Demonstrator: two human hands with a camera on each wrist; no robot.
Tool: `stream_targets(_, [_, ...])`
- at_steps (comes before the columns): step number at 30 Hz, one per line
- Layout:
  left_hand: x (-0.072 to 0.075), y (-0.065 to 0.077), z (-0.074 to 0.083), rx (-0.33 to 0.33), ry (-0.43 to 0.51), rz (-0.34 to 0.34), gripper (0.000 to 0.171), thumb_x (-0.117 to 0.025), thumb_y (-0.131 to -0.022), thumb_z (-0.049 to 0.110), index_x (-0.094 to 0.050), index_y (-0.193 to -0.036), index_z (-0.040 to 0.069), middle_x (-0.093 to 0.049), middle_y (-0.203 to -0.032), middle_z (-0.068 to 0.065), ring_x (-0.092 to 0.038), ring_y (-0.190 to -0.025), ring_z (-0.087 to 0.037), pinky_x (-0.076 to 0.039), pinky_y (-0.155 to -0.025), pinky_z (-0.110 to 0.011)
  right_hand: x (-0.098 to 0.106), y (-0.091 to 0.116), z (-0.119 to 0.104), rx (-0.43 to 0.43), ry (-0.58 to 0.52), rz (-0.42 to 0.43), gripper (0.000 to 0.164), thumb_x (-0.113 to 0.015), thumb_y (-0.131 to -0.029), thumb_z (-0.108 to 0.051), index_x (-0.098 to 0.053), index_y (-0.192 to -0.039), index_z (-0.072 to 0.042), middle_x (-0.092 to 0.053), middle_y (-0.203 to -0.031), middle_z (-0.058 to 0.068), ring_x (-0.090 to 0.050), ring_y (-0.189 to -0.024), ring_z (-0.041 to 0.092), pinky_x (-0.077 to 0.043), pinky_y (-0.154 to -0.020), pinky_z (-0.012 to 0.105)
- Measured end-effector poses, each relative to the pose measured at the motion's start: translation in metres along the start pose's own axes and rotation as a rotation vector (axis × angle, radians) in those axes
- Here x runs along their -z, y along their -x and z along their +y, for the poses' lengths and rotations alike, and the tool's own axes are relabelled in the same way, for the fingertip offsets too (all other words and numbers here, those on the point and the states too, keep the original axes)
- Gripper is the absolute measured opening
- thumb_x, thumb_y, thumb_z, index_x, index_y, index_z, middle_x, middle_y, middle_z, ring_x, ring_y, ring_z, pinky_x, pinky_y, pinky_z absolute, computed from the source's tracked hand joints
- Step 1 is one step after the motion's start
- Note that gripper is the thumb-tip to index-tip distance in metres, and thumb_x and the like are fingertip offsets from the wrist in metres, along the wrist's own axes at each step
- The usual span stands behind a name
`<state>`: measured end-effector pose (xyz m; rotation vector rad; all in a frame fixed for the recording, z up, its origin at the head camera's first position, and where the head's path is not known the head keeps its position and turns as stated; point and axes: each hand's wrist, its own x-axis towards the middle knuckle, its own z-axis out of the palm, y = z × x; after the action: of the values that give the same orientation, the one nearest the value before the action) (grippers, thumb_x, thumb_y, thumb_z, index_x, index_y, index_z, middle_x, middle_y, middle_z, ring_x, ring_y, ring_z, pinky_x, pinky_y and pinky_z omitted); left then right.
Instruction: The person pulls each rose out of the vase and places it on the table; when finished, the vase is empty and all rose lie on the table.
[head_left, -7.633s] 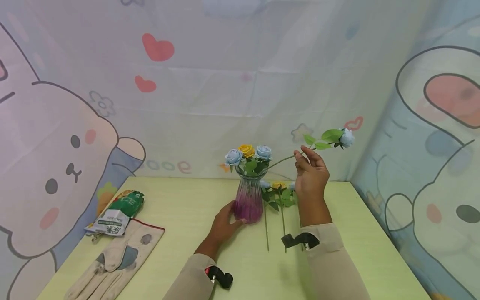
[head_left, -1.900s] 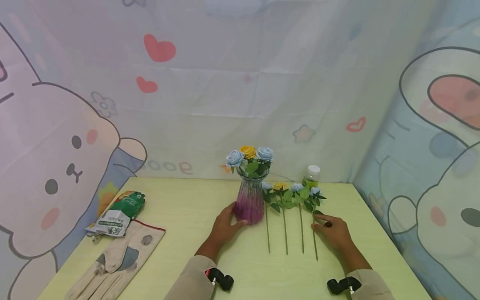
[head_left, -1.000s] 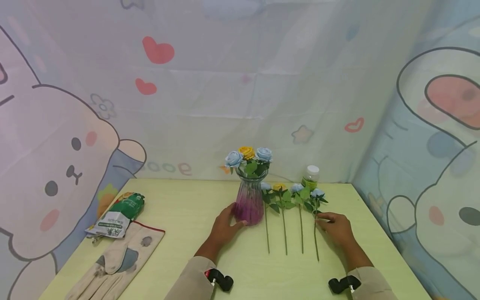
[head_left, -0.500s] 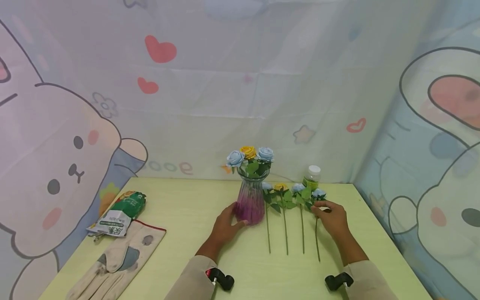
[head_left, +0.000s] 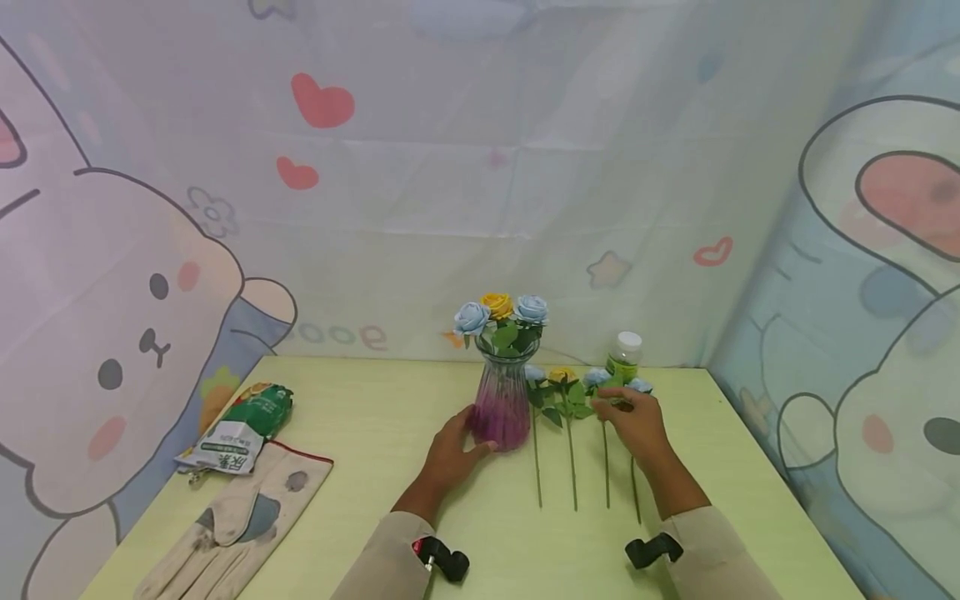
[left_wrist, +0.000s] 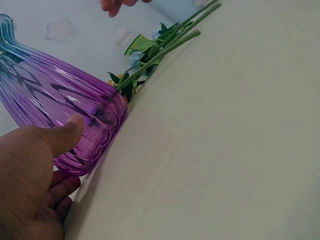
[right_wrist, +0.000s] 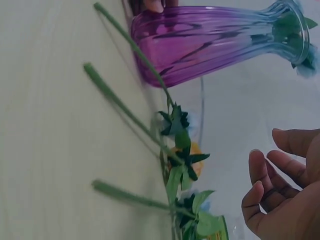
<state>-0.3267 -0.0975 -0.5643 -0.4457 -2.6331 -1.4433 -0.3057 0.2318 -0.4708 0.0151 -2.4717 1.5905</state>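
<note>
A ribbed glass vase [head_left: 501, 408], purple at the base and clear towards the rim, stands upright on the table. It holds two blue roses [head_left: 472, 318] and a yellow rose [head_left: 497, 305]. My left hand [head_left: 444, 460] grips the vase low down, thumb on the near side and fingers round the base. To the right, several artificial roses lie side by side, stems towards me: a yellow one [head_left: 561, 375] among blue ones [head_left: 597, 377]. Over the two rightmost hovers my right hand [head_left: 637, 423]; the right wrist view shows its fingers [right_wrist: 257, 165] loosely bent and nothing between them.
Behind the laid roses stands a small white-capped bottle [head_left: 624, 354] with a green label. A green and white packet [head_left: 240, 429] and a pale work glove [head_left: 247, 517] lie at the table's left side. A printed curtain [head_left: 420, 208] hangs behind the table [head_left: 375, 400].
Earlier the right hand held a blue rose up beside the vase; that rose now lies rightmost in the row. The right hand has let go and shifted left. The left hand stays on the vase.
</note>
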Motion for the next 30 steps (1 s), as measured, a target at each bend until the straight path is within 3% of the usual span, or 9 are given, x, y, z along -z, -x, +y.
stream_targets(5, [-0.001,-0.001,-0.002,-0.022,-0.01,0.005,0.083,-0.08,-0.101,0.035,-0.042,-0.163,-0.005,-0.053,-0.163,-0.027,-0.047,-0.156,-0.047,-0.038,-0.13,-0.062,-0.01,-0.006,-0.016,0.015,-0.063,-0.022,0.039,-0.073,-0.107,-0.026,-0.073,-0.135,0.002,-0.071,-0.135,0.021,-0.074,-0.093,0.01,-0.059,-0.089,0.031])
stream_targets(9, [-0.001,-0.002,-0.003,-0.022,-0.007,0.006,0.083,-0.079,-0.101,0.036,-0.042,-0.163,-0.005,-0.053,-0.164,-0.027,-0.047,-0.156,-0.047,-0.038,-0.13,-0.062,-0.02,-0.012,-0.029,0.027,-0.087,-0.029,0.038,-0.072,-0.107,-0.03,-0.074,-0.134,-0.003,-0.074,-0.127,0.016,-0.072,-0.096,0.011,-0.057,-0.085,0.028])
stream_targets(13, [-0.001,-0.001,-0.002,-0.018,0.002,0.003,0.083,-0.079,-0.101,0.035,-0.042,-0.163,-0.005,-0.053,-0.164,-0.027,-0.047,-0.156,-0.046,-0.038,-0.13,-0.061,-0.028,-0.019,-0.041,0.026,-0.103,-0.044,0.043,-0.071,-0.108,-0.04,-0.074,-0.137,-0.009,-0.075,-0.124,0.008,-0.071,-0.102,0.012,-0.057,-0.09,0.03])
stream_targets(19, [-0.002,-0.002,-0.002,-0.027,-0.001,0.007,0.083,-0.08,-0.101,0.035,-0.042,-0.163,-0.006,-0.053,-0.163,-0.028,-0.047,-0.156,-0.047,-0.038,-0.13,-0.062,-0.04,-0.027,-0.057,0.029,-0.201,-0.064,0.048,-0.07,-0.107,-0.047,-0.075,-0.135,-0.009,-0.076,-0.116,0.0,-0.069,-0.12,0.035,-0.057,-0.096,0.034])
stream_targets(24, [-0.001,-0.001,-0.002,-0.018,0.005,0.001,0.083,-0.079,-0.101,0.036,-0.041,-0.164,-0.005,-0.053,-0.164,-0.027,-0.047,-0.156,-0.047,-0.038,-0.13,-0.062,-0.05,-0.034,-0.063,0.063,-0.265,-0.086,0.051,-0.064,-0.111,-0.043,-0.072,-0.137,0.0,-0.076,-0.132,0.005,-0.072,-0.111,0.019,-0.057,-0.097,0.031])
stream_targets(27, [-0.001,-0.001,-0.002,-0.014,0.007,-0.001,0.084,-0.079,-0.101,0.035,-0.041,-0.164,-0.005,-0.052,-0.164,-0.027,-0.047,-0.156,-0.047,-0.038,-0.13,-0.062,-0.054,-0.037,-0.066,0.059,-0.297,-0.103,0.05,-0.062,-0.112,-0.043,-0.072,-0.138,-0.001,-0.073,-0.141,0.01,-0.071,-0.107,0.01,-0.058,-0.096,0.03])
stream_targets(30, [-0.001,-0.001,-0.003,-0.012,0.01,-0.001,0.084,-0.079,-0.101,0.035,-0.041,-0.164,-0.006,-0.052,-0.164,-0.028,-0.046,-0.156,-0.047,-0.038,-0.13,-0.063,-0.057,-0.04,-0.072,0.038,-0.341,-0.119,0.049,-0.06,-0.113,-0.043,-0.071,-0.14,-0.004,-0.072,-0.14,0.005,-0.069,-0.11,0.01,-0.059,-0.094,0.028])
